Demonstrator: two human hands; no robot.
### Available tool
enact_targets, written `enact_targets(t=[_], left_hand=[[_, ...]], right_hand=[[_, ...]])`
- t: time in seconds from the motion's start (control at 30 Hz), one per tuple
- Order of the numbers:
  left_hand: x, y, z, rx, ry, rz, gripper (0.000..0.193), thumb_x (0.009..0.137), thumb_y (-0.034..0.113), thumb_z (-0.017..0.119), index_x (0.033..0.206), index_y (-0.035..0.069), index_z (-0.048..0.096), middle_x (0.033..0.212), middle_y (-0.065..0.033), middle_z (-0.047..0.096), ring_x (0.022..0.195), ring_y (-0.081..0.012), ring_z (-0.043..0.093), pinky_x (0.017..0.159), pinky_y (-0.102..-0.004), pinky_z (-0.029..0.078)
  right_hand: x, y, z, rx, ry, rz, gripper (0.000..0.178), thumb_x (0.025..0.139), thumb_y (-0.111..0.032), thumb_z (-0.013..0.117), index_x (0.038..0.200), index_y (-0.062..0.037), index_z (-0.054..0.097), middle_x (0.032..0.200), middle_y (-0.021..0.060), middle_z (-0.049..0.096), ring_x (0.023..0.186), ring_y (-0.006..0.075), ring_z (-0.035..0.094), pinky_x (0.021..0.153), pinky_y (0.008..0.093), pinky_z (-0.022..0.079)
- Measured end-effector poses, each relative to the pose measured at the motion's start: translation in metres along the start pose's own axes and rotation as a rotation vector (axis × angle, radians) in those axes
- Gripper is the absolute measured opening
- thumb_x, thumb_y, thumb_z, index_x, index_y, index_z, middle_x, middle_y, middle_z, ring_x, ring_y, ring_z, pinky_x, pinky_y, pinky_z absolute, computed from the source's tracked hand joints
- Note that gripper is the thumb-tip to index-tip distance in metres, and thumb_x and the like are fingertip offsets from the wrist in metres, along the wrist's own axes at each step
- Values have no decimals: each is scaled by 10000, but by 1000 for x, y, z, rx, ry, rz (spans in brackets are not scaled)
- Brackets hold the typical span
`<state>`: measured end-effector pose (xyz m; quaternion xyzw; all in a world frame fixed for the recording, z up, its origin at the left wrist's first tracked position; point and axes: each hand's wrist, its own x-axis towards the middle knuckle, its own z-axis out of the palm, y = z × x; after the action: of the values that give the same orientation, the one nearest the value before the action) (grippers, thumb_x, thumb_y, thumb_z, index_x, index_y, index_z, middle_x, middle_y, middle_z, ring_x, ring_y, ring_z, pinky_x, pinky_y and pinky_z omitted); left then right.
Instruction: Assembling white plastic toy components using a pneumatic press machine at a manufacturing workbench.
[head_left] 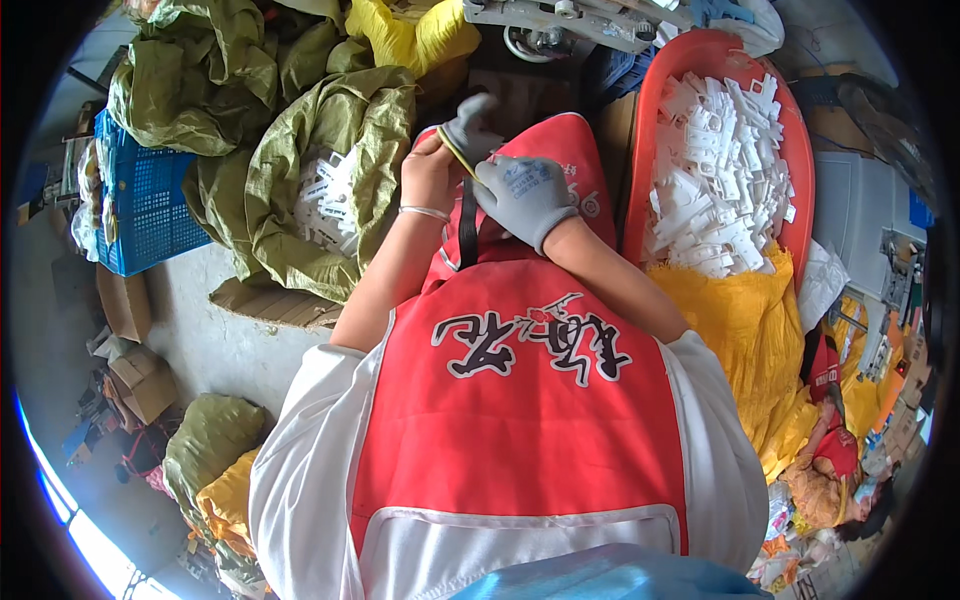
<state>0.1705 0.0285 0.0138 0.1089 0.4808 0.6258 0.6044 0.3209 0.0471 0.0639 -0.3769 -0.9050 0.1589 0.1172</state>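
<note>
My left hand [426, 183] is bare, with a thin band around its wrist. Its fingers are closed at the yellow-edged cuff of a loose grey work glove [472, 128]. A matching grey glove covers my right hand [527, 195], whose fingers pinch the other end of that cuff. Both hands meet above my lap, over the red apron [520, 420] with its black strap [468, 225]. The tips of my left fingers are partly hidden by the cuff.
On the left, an open olive woven sack [290, 150] holds white plastic parts [328, 200], beside a blue crate [145, 215]. A red tub [800, 170] heaped with white plastic pieces [720, 180] stands right, above a yellow sack [740, 340]. Metal equipment [570, 20] is ahead.
</note>
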Motion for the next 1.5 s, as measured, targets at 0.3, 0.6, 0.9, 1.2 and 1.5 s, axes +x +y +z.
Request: enact_targets(t=[0.3, 0.6, 0.9, 1.2, 1.5], left_hand=[[3, 8, 5, 94, -166, 104, 267, 891, 46, 563, 1145, -31, 587, 1034, -75, 657, 849, -146, 640, 765, -259, 524], [18, -17, -17, 759, -68, -91, 305, 949, 297, 516, 1017, 23, 631, 851, -35, 653, 766, -133, 599, 703, -265, 480], [28, 40, 18, -301, -474, 60, 443, 958, 145, 362, 1377, 4, 353, 1404, -172, 402, 1250, -294, 440, 1079, -416, 347], [81, 19, 3, -387, -525, -102, 437, 961, 252, 400, 1377, 126, 352, 1439, -110, 347, 1338, -275, 320, 1097, -410, 252], [66, 5, -10, 384, -180, 107, 448, 915, 218, 507, 1317, 66, 378, 1318, -154, 441, 1113, -340, 528, 948, -460, 429]], right_hand=[[23, -6, -6, 13, -98, -41, 251, 851, -329, 502, 789, -115, 620, 742, 96, 658, 686, 281, 652, 588, 435, 492], [47, 4, -5, -129, -164, 132, 266, 824, -264, 480, 784, -97, 683, 753, 139, 680, 681, 292, 673, 597, 446, 509], [35, -8, -9, 27, -254, 8, 231, 868, -282, 488, 844, -124, 655, 791, 86, 680, 749, 263, 667, 621, 438, 496], [43, -4, -6, 338, -420, -68, 314, 892, -380, 487, 884, -94, 614, 850, 168, 659, 854, 338, 631, 775, 448, 472], [24, -21, 10, 575, -427, -199, 280, 907, -296, 520, 782, -53, 578, 724, 140, 630, 696, 323, 619, 663, 411, 463]])
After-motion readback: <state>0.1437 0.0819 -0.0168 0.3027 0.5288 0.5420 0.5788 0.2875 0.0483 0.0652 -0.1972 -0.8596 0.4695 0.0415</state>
